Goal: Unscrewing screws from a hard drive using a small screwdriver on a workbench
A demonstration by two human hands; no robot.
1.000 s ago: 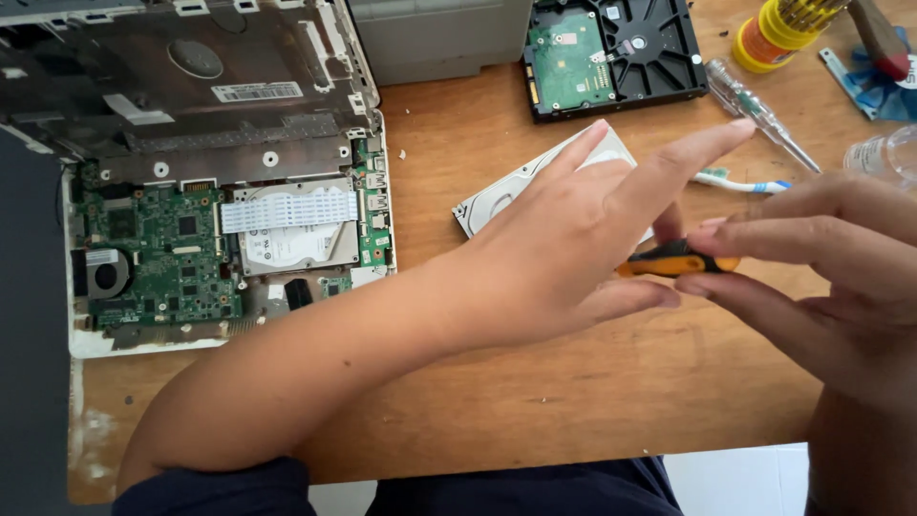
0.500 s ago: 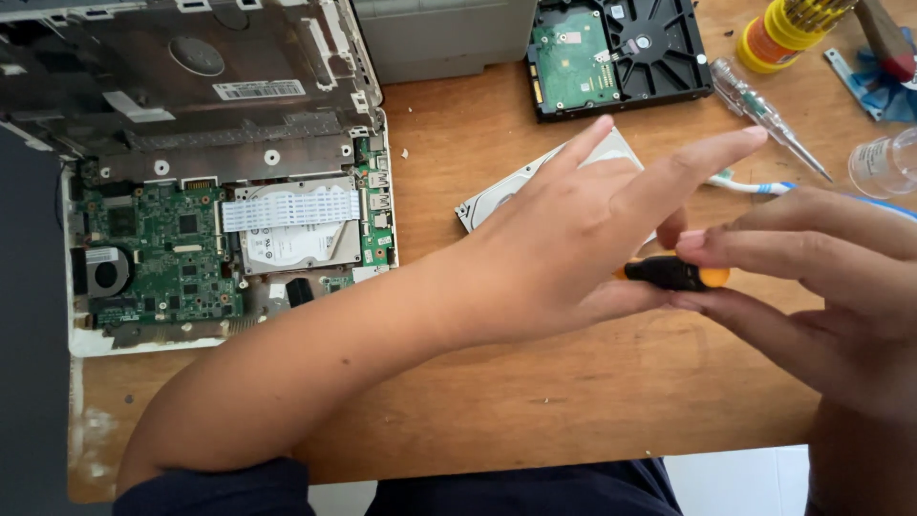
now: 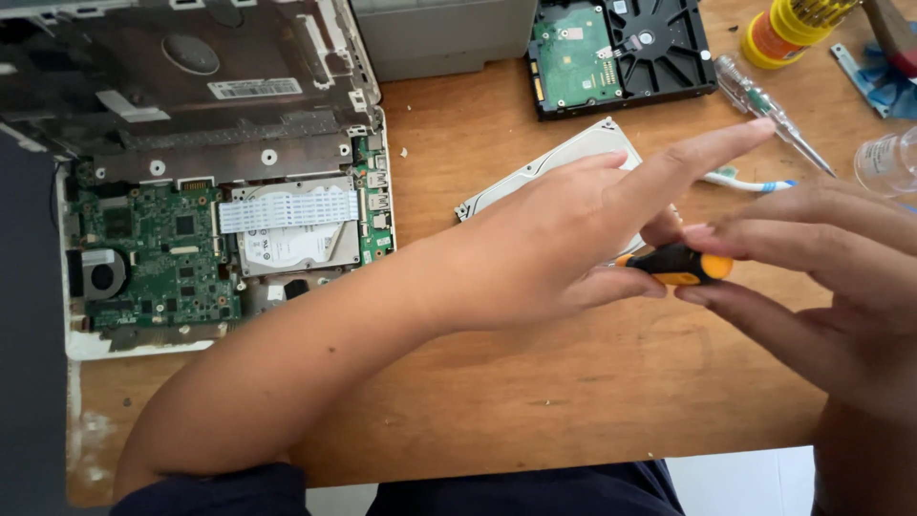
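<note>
screwdriver [image 3: 680, 265]: tip hidden by hands | silver drive [image 3: 559, 167]: partly covered by left hand [image 3: 564, 239]

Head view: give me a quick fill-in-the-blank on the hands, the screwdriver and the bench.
1. Both hands, left hand and right hand, grip a screwdriver handle coloured black and ____.
2. The opened laptop lies to the ____ of the hands.
3. The silver hard drive lies partly hidden behind the ____ hand.
4. Everything rests on a ____ table.

Missing words: orange; left; left; wooden

surface: worn wooden table [image 3: 535, 401] | floor: pale [image 3: 726, 483] | light: even
</note>
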